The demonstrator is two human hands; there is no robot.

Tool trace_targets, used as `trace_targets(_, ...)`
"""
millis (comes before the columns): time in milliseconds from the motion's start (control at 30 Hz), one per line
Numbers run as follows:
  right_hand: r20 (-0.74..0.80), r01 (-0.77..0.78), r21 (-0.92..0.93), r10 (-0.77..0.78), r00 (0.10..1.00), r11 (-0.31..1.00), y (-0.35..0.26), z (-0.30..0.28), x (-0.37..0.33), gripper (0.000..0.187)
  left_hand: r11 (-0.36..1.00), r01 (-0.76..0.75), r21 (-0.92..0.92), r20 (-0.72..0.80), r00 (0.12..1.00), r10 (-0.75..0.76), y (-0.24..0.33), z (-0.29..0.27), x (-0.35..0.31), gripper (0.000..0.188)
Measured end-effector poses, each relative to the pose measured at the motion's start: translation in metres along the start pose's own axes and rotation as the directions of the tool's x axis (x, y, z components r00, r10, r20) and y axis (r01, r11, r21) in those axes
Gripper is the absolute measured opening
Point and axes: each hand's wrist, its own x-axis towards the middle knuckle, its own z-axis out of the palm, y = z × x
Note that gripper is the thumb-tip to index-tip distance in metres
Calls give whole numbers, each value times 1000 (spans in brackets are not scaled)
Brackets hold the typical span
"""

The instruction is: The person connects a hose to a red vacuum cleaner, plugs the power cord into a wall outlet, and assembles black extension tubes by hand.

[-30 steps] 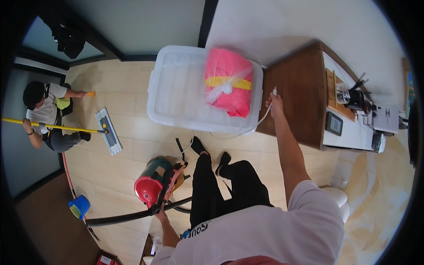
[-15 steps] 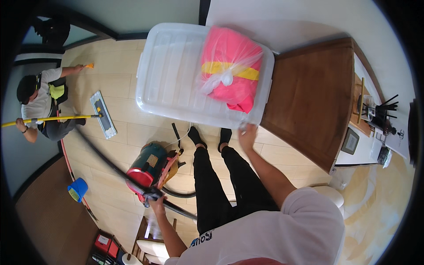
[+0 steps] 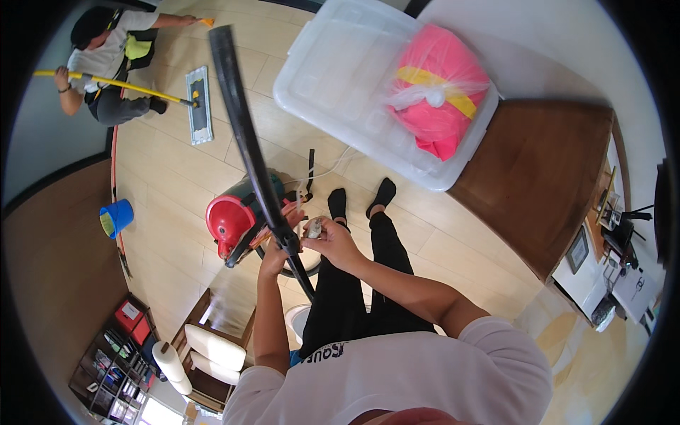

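My left hand (image 3: 275,256) is closed round a black vacuum cleaner tube (image 3: 246,134) near its lower joint. The tube slants up and away toward the far left. Right beside it, my right hand (image 3: 334,244) pinches a small whitish, partly see-through piece (image 3: 314,228) whose kind I cannot make out. Below both hands, a red and green canister vacuum cleaner (image 3: 230,216) stands on the floor, partly covered by the tube. My feet in black socks are just right of it.
A translucent storage box (image 3: 340,78) bears a pink-and-yellow bundle in clear plastic (image 3: 443,85). Brown wooden furniture (image 3: 538,184) stands right. Far left, another person (image 3: 113,57) holds a yellow-handled flat mop (image 3: 200,106). A blue bucket (image 3: 122,214) and a chair (image 3: 212,347) are left.
My right hand has come from the storage box's near edge to beside my left hand, carrying the small whitish piece. The tube has swung upright. My view has shifted and turned.
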Motion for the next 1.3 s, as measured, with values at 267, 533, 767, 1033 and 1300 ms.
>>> trace_targets(267, -610, -36, 436, 324, 723, 899, 80, -198, 33, 60, 997, 70, 25, -319, 946, -58, -36, -105, -25, 25)
trace_targets(533, -922, 222, 309, 233, 310, 925, 100, -384, 15, 80, 913, 329, 240, -532, 832, -159, 10, -176, -68, 30)
trace_targets(767, -889, 370, 333, 159, 430, 867, 118, -376, 17, 76, 923, 314, 223, -392, 895, -210, -79, -191, -44, 29)
trace_targets(1033, -741, 378, 548, 224, 633, 746, 169, -267, 33, 77, 882, 350, 317, -334, 911, -242, -97, -213, -56, 34)
trace_targets(1300, -501, 232, 705, 239, 832, 671, 212, -157, 57, 79, 845, 279, 456, -301, 942, -148, -91, -222, -50, 15)
